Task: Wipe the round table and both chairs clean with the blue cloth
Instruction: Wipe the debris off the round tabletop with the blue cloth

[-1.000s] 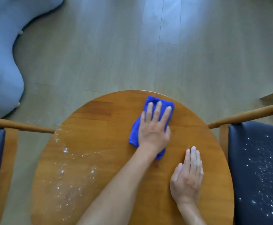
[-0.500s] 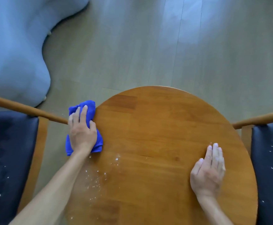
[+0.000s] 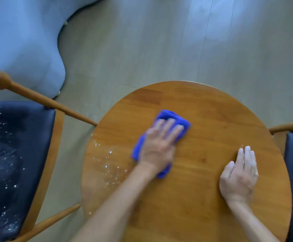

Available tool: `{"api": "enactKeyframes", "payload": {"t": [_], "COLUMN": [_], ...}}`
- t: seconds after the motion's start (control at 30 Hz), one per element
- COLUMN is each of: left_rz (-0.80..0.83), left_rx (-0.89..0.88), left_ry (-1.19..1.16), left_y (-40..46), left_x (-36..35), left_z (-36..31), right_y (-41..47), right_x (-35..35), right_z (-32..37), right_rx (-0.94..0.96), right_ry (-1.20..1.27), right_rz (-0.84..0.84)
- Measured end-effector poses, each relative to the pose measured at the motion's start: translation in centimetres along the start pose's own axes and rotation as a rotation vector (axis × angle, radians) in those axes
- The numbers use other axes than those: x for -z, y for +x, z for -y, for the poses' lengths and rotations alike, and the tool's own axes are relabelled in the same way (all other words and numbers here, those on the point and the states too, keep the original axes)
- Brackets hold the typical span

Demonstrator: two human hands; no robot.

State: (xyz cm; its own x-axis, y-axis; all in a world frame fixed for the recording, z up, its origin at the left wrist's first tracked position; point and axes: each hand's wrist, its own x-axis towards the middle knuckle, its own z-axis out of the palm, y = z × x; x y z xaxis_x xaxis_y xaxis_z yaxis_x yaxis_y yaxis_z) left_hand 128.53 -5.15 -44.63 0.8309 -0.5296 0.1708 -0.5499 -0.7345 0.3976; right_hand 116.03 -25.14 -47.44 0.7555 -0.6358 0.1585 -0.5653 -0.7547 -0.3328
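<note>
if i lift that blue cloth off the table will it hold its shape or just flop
Probably flop: the blue cloth lies bunched and folded under the flat left hand, its edges soft and rounded. It looks light for its size. It likely slides easily on the glossy round table, though the white specks may cling to it.

You are looking at a softly lit scene with cool daylight coming from the top of the view: pale, washed-out glare sits on the floor (image 3: 217, 28) at the upper right. The round table (image 3: 203, 109) glows warm and evenly, with only a faint sheen along its far rim. Your left hand (image 3: 157, 145) and the blue cloth (image 3: 166, 115) under it are smeared by motion blur, the fingers ghosted, while your right hand (image 3: 239, 173) stays sharp. Shadows are weak and diffuse. The wide lens bends the left chair (image 3: 16, 154) at the edge, and its rail end at the far left is blurred.
</note>
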Motion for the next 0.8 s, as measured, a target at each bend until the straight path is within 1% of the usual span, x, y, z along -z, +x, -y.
{"api": "enactKeyframes", "payload": {"t": [0.07,0.13,0.17,0.23,0.3,0.33,0.43,0.5,0.53,0.57,0.6,0.67,0.7,0.73,0.8], "left_rz": [-0.09,-0.145,-0.173,-0.232,-0.271,-0.259,-0.12,0.025,0.079,0.107,0.103,0.05,0.025,-0.033,-0.164], "left_rx": [0.268,0.537,0.628,0.705,0.677,0.622,0.331,0.13,0.07,0.038,0.015,-0.03,0.004,0.084,0.328], "left_ry": [0.076,0.064,0.048,0.046,0.113,0.133,0.109,0.042,-0.011,-0.046,-0.06,-0.028,-0.006,0.034,0.117], "left_y": [-2.2,-4.5,-5.2,-5.2,-3.7,-3.1,-3.0,-4.4,-5.2,-5.8,-6.4,-7.9,-8.8,-9.6,-10.9], "left_x": [3.5,6.6,7.2,6.8,5.1,3.8,-0.5,-3.0,-3.7,-3.8,-3.5,-1.5,0.1,1.8,5.0], "left_z": [7.9,12.9,13.8,13.1,9.6,6.9,-3.8,-10.4,-12.3,-12.8,-12.0,-7.3,-4.0,-0.3,7.2], "right_y": [0.0,0.0,-0.1,-0.2,-0.1,0.0,0.0,0.0,-0.1,-0.1,0.0,0.0,-0.1,-0.1,-0.2], "right_x": [0.0,0.0,-0.1,-0.2,-0.2,-0.2,-0.2,-0.2,-0.1,-0.1,-0.1,-0.1,0.0,0.0,-0.1], "right_z": [0.3,0.5,0.5,0.6,0.7,0.6,0.4,-0.1,-0.3,-0.4,-0.3,0.0,0.1,0.2,0.3], "right_rx": [0.002,-0.016,-0.023,-0.029,-0.018,-0.019,-0.019,0.009,0.033,0.051,0.05,0.02,0.01,0.003,-0.009], "right_ry": [0.012,0.011,0.009,-0.002,-0.015,-0.016,-0.003,-0.017,-0.027,-0.028,-0.016,0.011,0.02,0.027,0.027], "right_rz": [0.004,-0.005,-0.008,-0.005,-0.008,-0.008,-0.002,-0.012,-0.016,-0.019,-0.022,-0.006,0.008,0.015,0.009]}}
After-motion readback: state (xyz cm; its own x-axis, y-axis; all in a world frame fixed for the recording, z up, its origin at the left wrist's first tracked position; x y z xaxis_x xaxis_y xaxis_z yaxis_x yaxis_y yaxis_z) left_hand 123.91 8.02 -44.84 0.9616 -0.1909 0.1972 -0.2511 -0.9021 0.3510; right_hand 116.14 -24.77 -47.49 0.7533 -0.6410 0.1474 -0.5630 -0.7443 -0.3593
